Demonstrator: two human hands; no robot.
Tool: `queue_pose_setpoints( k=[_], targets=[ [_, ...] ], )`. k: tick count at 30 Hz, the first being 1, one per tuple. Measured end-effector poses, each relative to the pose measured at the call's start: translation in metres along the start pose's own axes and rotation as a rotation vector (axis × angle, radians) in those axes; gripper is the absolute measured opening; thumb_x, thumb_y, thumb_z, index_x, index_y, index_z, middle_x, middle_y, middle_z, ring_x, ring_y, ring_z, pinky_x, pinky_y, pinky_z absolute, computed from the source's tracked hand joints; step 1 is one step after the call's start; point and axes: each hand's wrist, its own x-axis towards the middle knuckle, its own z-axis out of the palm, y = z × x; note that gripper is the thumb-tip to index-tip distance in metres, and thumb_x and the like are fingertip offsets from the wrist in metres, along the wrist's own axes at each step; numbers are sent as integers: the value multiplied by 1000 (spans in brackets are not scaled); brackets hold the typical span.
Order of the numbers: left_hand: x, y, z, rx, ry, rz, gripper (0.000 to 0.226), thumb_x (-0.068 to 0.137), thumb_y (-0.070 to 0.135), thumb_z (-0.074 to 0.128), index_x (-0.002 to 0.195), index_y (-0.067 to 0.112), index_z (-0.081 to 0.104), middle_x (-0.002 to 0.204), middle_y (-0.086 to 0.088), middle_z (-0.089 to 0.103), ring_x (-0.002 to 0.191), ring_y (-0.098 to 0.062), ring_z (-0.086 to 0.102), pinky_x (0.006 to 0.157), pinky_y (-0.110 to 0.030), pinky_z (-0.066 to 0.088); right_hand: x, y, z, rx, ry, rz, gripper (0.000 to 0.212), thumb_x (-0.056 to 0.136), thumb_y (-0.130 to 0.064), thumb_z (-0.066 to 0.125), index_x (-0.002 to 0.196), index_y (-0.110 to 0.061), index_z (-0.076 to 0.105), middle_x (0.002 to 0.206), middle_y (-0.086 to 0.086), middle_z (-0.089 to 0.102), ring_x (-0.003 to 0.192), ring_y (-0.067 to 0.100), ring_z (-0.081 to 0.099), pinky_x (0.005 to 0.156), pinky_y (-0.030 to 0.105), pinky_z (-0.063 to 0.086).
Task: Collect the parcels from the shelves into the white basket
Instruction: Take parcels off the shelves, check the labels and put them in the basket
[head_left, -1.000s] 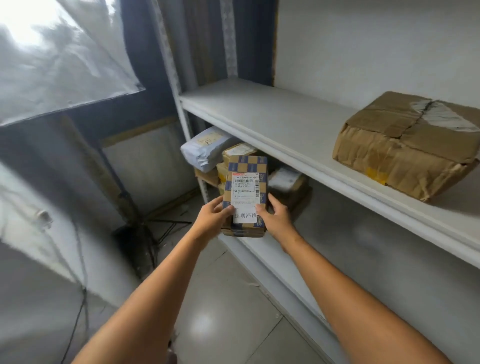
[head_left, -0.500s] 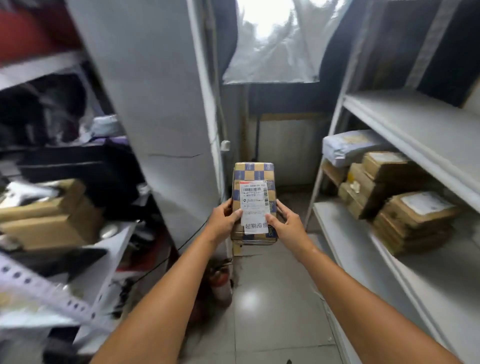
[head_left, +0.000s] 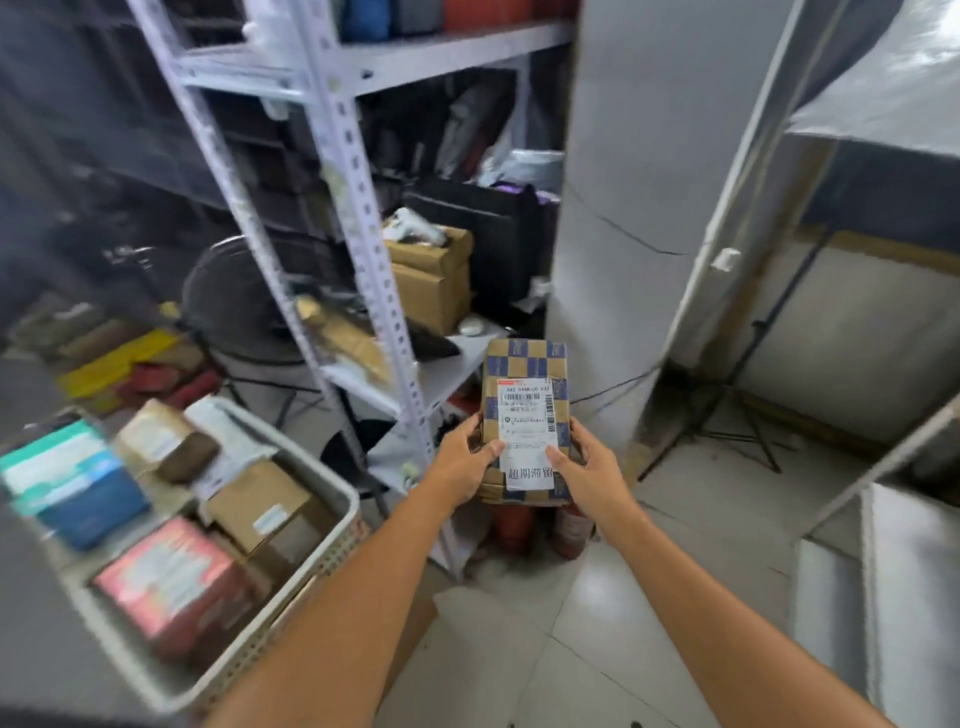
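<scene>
A blue-and-tan checked parcel with a white shipping label is held upright in front of me over the floor. My left hand grips its lower left side, thumb on the label. My right hand grips its lower right side, thumb on the label too. The white basket stands at the lower left, holding several parcels: a teal and blue one, a pink one and brown cardboard boxes. The basket lies to the left of and below the held parcel.
A white perforated metal rack rises between basket and parcel, with cardboard boxes on its shelf. A black fan stands behind it. A grey pillar, a tripod stand and the edge of a white shelf are on the right.
My view has swung left from the right-hand shelves to the rack and the basket. Both hands keep the same hold on the checked parcel, which travelled with me.
</scene>
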Motion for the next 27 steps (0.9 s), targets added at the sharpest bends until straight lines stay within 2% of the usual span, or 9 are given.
queue_pose_setpoints(
  k=[3, 9, 11, 14, 16, 19, 22, 24, 27],
  targets=[
    [-36, -19, -22, -78, 109, -59, 53, 92, 8, 60, 141, 11, 41, 133, -9, 56, 122, -27, 54, 103, -49, 44, -8, 11, 26, -75, -141, -29, 54, 95, -13, 59, 143, -31, 43, 123, -12, 63, 108, 8, 63, 91, 37, 56],
    [-113, -58, -77, -101, 335, -102, 51, 93, 12, 59, 141, 13, 42, 132, 0, 56, 118, -16, 53, 102, -37, 46, -28, 23, 103, -148, -414, -80, 48, 92, -10, 62, 132, -34, 51, 123, -10, 64, 116, 13, 59, 100, 43, 49],
    [-130, -72, -102, -129, 401, -131, 49, 93, 10, 59, 139, 15, 43, 128, 1, 56, 113, -12, 53, 93, -27, 49, -31, 24, 135, -149, -503, -88, 45, 92, -9, 63, 125, -37, 52, 118, -17, 63, 116, 11, 58, 99, 37, 49],
    [-151, -92, -143, -206, 511, -157, 42, 93, 8, 59, 130, 23, 47, 119, 5, 59, 105, -8, 54, 71, -8, 49, -30, 24, 192, -152, -624, -102, 47, 92, -6, 62, 130, -30, 50, 117, -19, 61, 107, -1, 58, 83, 13, 50],
    [-161, -109, -172, -228, 575, -182, 45, 93, 8, 59, 129, 31, 44, 117, 10, 61, 108, -9, 56, 76, -11, 51, -28, 26, 232, -169, -694, -100, 51, 92, -6, 62, 135, -27, 46, 115, -20, 60, 102, -8, 58, 74, 7, 48],
    [-170, -139, -221, -271, 644, -232, 50, 93, 11, 60, 136, 31, 45, 124, 4, 63, 115, -15, 58, 98, -34, 49, -19, 33, 296, -203, -789, -98, 55, 92, -10, 63, 140, -28, 44, 120, -19, 60, 104, -13, 57, 78, 8, 49],
    [-168, -173, -268, -332, 694, -252, 60, 93, 9, 59, 138, 41, 37, 113, 11, 65, 106, -7, 62, 80, -20, 55, -9, 41, 357, -238, -851, -77, 57, 92, -15, 64, 143, -28, 41, 128, -18, 57, 120, 3, 54, 96, 24, 49],
    [-163, -197, -298, -352, 731, -265, 62, 93, 6, 58, 140, 40, 36, 111, 12, 64, 99, -1, 62, 71, -15, 54, 0, 50, 397, -251, -905, -53, 54, 93, -15, 62, 140, -32, 43, 127, -16, 58, 119, 10, 56, 97, 32, 51],
    [-157, -228, -334, -362, 768, -297, 62, 93, 4, 56, 144, 34, 35, 114, 8, 65, 104, -6, 62, 81, -20, 54, 15, 67, 450, -292, -944, 13, 59, 94, -16, 61, 147, -26, 37, 133, -10, 55, 118, 12, 57, 96, 36, 52]
  ],
)
